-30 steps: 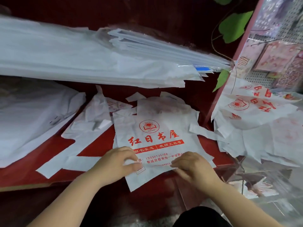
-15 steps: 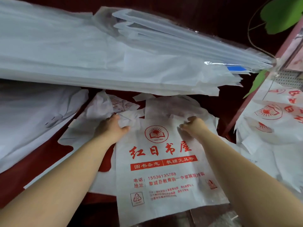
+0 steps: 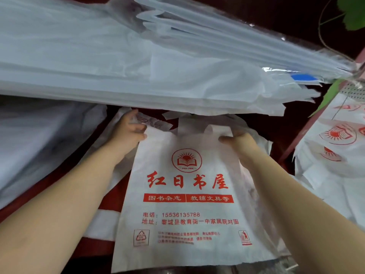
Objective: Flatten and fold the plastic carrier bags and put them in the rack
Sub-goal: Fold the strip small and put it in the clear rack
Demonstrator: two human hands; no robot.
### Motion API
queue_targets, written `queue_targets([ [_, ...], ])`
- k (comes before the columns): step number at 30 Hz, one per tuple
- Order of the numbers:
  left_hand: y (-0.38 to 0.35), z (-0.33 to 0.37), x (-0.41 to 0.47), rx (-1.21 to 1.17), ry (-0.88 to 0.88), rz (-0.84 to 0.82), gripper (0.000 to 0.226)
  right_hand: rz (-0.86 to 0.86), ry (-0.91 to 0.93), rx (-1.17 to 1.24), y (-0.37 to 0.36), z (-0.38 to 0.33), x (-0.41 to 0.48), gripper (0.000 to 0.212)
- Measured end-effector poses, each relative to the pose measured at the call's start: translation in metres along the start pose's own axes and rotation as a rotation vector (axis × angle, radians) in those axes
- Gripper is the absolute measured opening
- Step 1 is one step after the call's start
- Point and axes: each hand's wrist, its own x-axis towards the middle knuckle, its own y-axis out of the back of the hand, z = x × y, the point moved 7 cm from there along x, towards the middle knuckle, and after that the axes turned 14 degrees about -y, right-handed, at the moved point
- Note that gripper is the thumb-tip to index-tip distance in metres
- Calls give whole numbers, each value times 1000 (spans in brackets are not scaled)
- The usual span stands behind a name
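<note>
1 carrier bag (image 3: 187,194) lies flat on the red counter (image 3: 115,196), long axis near-to-far, handles pointing far. Left hand (image 3: 128,131) pinches its far-left corner and right hand (image 3: 239,141) its far-right corner, fingers curled.

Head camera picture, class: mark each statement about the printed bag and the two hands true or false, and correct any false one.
1. The left hand and the right hand each hold the printed bag near a top corner. True.
2. The bag's lettering is blue. False: it is red.
3. The bag's printed side faces the camera. True.
4. The right hand grips the bag's bottom edge. False: it holds the top right corner.
5. A pile of white plastic sheets overhangs the hands. True.
</note>
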Motion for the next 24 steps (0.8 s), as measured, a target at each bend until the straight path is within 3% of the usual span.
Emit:
queue_targets([
  [1, 4, 7, 0, -6, -33, 2, 62, -5, 29, 25, 2, -3, -3, 10],
  [6, 12, 20, -12, -15, -106, -33, 52, -46, 188, 80, 9, -6, -28, 23],
  [9, 6, 14, -26, 168, -82, -36, 33, -73, 170, 51, 11, 12, -41, 27],
  [11, -12, 17, -44, 375, -139, -185, 36, -121, 159, 30, 11, 23, -51, 27],
  [14, -51, 18, -85, 610, -191, -574, 59, -232, 151, -77, 6, 34, -64, 24],
  [16, -65, 9, -104, 757, -207, -738, 67, -302, 105, -116, 3, 43, -69, 25],
  [19, -70, -8, -114, 1001, -257, -821, 70, -311, -33, -111, 4, 49, -70, 28],
  [22, -70, -8, -115, 1021, -279, -807, 68, -246, -161, -112, 6, 48, -64, 44],
  [24, -70, -5, -115, 1009, -290, -792, 68, -206, -187, -257, -3, 44, -61, 54],
])
